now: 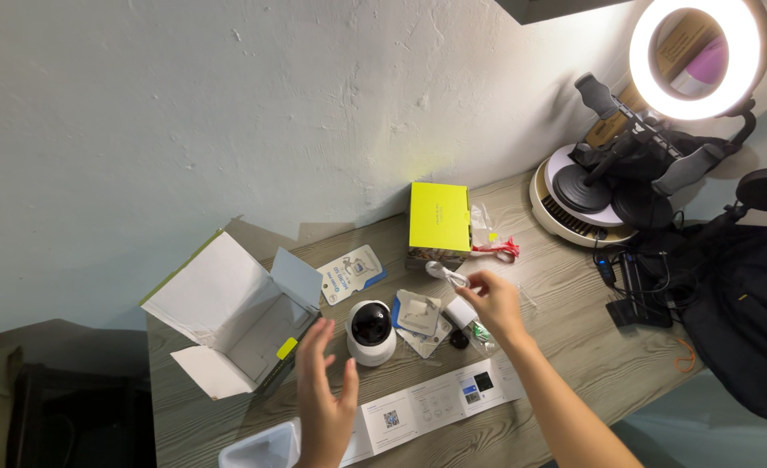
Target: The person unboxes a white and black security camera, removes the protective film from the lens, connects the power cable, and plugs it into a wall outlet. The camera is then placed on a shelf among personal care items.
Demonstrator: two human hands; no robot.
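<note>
Cable point(446, 274): white, coiled, being pinched between fingertips of right hand point(494, 301), hanging just above tabletop point(574, 338), in front of yellow box point(439, 217).
Right hand: reaching in from lower right, fingers closing on cable end, palm facing down.
Left hand point(323, 394): hovering open, fingers spread, gripping nothing, sitting just left of and below camera point(371, 332).
Camera: white, rounded, dark lens face, standing upright on tabletop between the two hands.
White adapter point(461, 311): lying directly beneath right hand, touching a small green-printed bag point(482, 333).
Mounting plate point(418, 312): white, lying flat on a clear bag just right of camera.
Leaflet point(440, 401): long, unfolded, stretching across tabletop front edge beneath both forearms.
Open carton point(227, 314): white inside, flaps standing up, resting at left, well apart from cable.
Card point(352, 273): small, white and blue, lying behind camera.
Yellow box: standing against wall point(227, 104), lid facing up.
Plastic wrapper point(491, 243): clear with red tie, lying just right of yellow box.
Ring light point(699, 56): glowing, standing at far right above a round white base and dark clamps.
Black bag point(747, 312): slumping at right edge, cords trailing beside it.
White tray point(262, 446): showing partly at bottom edge, beside left wrist.
</note>
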